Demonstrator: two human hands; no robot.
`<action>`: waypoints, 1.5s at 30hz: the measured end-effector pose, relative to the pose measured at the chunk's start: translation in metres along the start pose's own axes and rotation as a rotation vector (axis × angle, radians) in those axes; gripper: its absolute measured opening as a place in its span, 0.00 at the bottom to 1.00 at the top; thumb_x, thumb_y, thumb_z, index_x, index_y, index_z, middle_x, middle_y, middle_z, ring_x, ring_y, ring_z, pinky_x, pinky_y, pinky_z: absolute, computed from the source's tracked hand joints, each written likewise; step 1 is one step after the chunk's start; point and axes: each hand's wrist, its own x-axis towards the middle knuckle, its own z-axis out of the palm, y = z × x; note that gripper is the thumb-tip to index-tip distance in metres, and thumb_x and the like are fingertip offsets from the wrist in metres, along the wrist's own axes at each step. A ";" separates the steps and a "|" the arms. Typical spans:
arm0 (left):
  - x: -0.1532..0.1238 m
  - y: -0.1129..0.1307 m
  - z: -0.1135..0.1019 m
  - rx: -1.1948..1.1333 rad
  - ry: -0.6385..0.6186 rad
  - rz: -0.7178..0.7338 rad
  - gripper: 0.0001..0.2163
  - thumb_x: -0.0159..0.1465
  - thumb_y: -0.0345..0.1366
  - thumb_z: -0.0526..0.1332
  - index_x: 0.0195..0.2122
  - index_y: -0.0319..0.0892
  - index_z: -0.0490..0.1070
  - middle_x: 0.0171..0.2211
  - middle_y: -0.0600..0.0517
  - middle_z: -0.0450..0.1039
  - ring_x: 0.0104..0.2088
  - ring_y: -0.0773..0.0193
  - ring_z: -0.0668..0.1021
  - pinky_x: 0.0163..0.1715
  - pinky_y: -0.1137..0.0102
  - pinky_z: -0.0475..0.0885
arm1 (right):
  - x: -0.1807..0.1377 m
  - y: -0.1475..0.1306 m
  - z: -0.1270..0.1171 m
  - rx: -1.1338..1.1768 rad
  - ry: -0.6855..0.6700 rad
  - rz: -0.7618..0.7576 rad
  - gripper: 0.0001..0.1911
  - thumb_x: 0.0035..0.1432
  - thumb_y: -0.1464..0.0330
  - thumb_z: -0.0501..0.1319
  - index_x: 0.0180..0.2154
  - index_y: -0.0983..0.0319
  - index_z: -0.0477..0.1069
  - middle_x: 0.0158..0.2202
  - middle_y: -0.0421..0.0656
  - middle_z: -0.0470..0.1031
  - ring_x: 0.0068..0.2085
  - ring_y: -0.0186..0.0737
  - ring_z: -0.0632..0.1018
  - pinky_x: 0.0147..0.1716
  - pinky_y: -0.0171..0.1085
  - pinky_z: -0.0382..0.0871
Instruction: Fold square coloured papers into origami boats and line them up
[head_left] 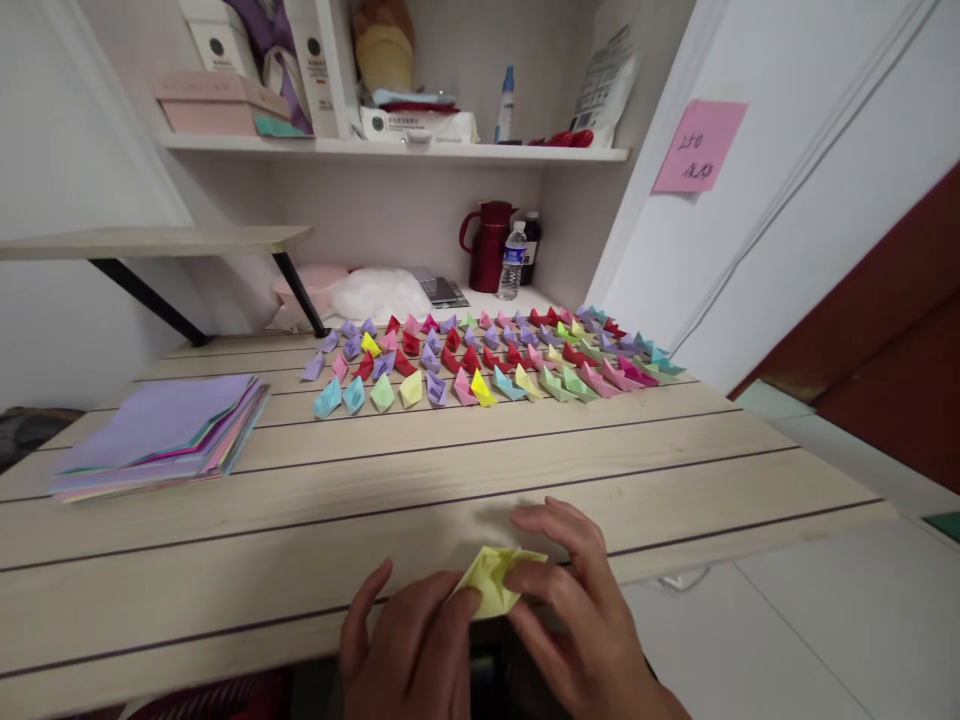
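A small piece of folded pale yellow paper (pixel 491 578) is between my hands, just above the table's front edge. My left hand (pixel 416 635) pinches its left side, with the thumb on the near face and the little finger sticking out. On the other side my right hand (pixel 577 600) grips the paper with thumb and fingers, one fingertip pressing into its fold. Rows of folded paper boats (pixel 435 365) in many colours stand farther back on the table. A stack of coloured paper sheets (pixel 161 420) lies at the left.
The slatted wooden table (pixel 360 480) ends at the right above a white floor. Behind the boats stand a red jug (pixel 491 245) and a water bottle (pixel 513 262). A small raised shelf (pixel 172 240) is at the left. A pink note (pixel 701 147) hangs on the wall.
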 end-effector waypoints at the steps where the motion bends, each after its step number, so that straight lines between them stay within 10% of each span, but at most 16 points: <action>1: 0.000 0.000 -0.001 0.009 0.014 -0.013 0.14 0.63 0.22 0.58 0.44 0.47 0.75 0.37 0.54 0.83 0.36 0.70 0.83 0.68 0.65 0.55 | 0.000 0.001 0.000 -0.027 0.007 0.001 0.11 0.64 0.80 0.58 0.44 0.61 0.68 0.59 0.51 0.63 0.62 0.51 0.65 0.63 0.54 0.56; 21: -0.002 0.011 0.012 -0.065 0.047 -0.181 0.11 0.68 0.27 0.57 0.39 0.50 0.76 0.38 0.57 0.82 0.38 0.72 0.82 0.66 0.65 0.55 | 0.005 0.007 -0.009 -0.093 -0.138 0.014 0.18 0.62 0.84 0.55 0.43 0.56 0.73 0.63 0.46 0.61 0.63 0.51 0.64 0.62 0.59 0.51; 29: -0.003 0.011 0.013 -0.106 -0.058 -0.247 0.07 0.69 0.30 0.55 0.40 0.51 0.69 0.39 0.57 0.81 0.40 0.67 0.82 0.64 0.61 0.53 | 0.010 0.007 -0.012 -0.117 -0.290 -0.008 0.10 0.66 0.79 0.57 0.41 0.57 0.69 0.55 0.44 0.78 0.60 0.47 0.72 0.65 0.55 0.47; 40: -0.009 0.011 0.011 -0.106 -0.074 -0.295 0.12 0.71 0.49 0.54 0.49 0.50 0.68 0.45 0.52 0.81 0.46 0.60 0.81 0.64 0.59 0.54 | 0.008 0.000 -0.004 -0.117 -0.007 -0.028 0.14 0.72 0.74 0.54 0.41 0.57 0.77 0.48 0.42 0.82 0.52 0.46 0.75 0.64 0.59 0.51; 45: -0.010 0.009 0.006 -0.047 -0.099 -0.274 0.11 0.74 0.41 0.49 0.49 0.53 0.71 0.46 0.54 0.79 0.47 0.63 0.79 0.64 0.60 0.53 | 0.004 0.001 -0.004 -0.136 -0.018 -0.046 0.13 0.70 0.77 0.56 0.41 0.57 0.78 0.51 0.43 0.79 0.55 0.48 0.73 0.63 0.61 0.52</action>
